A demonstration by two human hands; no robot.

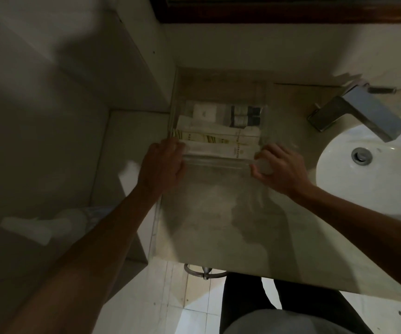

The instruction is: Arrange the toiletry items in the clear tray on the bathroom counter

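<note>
The clear tray point(218, 162) sits on the bathroom counter point(209, 220), back in the left corner by the wall; inside lie long pale packets point(221, 143), a white square box point(204, 113) and small dark-capped bottles point(245, 115). The left hand point(163, 162) grips the tray's left end, fingers curled around it; the right hand point(280, 168) holds the right end — fingers bent, thumb apart. The sink point(373, 167) and faucet point(360, 114) lie right.

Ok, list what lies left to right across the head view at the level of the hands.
left hand → boxes in the clear tray → right hand → sink
</note>
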